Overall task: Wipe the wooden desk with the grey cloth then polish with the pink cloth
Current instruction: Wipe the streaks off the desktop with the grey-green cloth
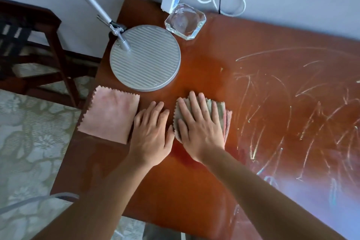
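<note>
While the right hand [200, 130] presses flat, fingers straight, on the folded grey cloth [220, 106] near the tabletop's [194, 191] left end, the left hand [152, 132] rests open on bare wood just beside it. Its grip holds nothing. The pink cloth [111, 115] lies flat at the left edge, overhanging slightly, near the round lamp base [145, 57] and glass ashtray [185, 21] toward the back left corner. Chalky scribbles [292, 107] cover the right side

right hand [200, 126] flat on grey cloth [218, 106], wooden desk [204, 181]

A room in a home: wooden desk [204, 171] against a pale wall, bearing a lamp base [145, 58]; floral carpet [29, 142] and a dark wooden chair [39, 45] left of the desk.
</note>
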Available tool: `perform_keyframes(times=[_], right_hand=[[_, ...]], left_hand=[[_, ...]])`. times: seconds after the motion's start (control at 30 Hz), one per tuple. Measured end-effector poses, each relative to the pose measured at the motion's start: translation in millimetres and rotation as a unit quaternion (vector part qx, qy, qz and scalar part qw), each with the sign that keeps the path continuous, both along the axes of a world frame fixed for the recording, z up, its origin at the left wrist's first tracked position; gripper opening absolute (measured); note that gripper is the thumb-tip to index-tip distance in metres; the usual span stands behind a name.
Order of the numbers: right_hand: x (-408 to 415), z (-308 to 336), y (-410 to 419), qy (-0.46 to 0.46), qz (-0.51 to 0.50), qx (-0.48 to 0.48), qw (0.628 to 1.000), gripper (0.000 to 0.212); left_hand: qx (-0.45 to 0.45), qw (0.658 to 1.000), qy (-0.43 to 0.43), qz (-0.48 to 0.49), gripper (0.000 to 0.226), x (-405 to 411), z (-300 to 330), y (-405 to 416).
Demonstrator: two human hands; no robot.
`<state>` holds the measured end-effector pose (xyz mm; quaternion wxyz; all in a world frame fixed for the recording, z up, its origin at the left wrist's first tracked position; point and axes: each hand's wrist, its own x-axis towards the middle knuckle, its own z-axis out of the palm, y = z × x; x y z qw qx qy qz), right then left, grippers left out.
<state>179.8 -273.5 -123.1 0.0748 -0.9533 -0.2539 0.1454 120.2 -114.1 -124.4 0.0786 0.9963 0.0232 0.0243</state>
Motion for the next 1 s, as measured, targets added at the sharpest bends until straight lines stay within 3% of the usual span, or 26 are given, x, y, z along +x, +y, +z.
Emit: perform_keyframes(times=[0.2, 0.4, 0.5, 0.7, 0.8, 1.0], right_hand=[[39, 5, -25, -0.002, 0.093, -0.021, 0.995, 0.061], [188, 7, -18, -0.041, 0.017, -0.064, 0.997, 0.060], [174, 3, -9, -0.032, -0.020, -0.039, 0.999, 0.060], [71, 1, -29, -0.022, 0.063, -0.018, 0.998, 0.062], [107, 2, -27, -0.024, 0.079, -0.028, 0.996, 0.062], [220, 2, -8, -0.060, 0.001, -0.055, 0.997, 0.062]], left_hand=[[-0.023, 1.000, -0.002, 0.010, 0.057, 32, 2, -26], [-0.022, 1.000, -0.015, 0.001, 0.059, 44, -14, -31], [-0.020, 1.000, -0.016, 0.007, 0.060, 43, -16, -31], [-0.018, 1.000, -0.019, 0.006, 0.061, 42, -15, -29], [-0.022, 0.999, -0.028, 0.010, 0.059, 43, -14, -31], [-0.027, 0.999, -0.027, 0.014, 0.057, 44, -16, -30]])
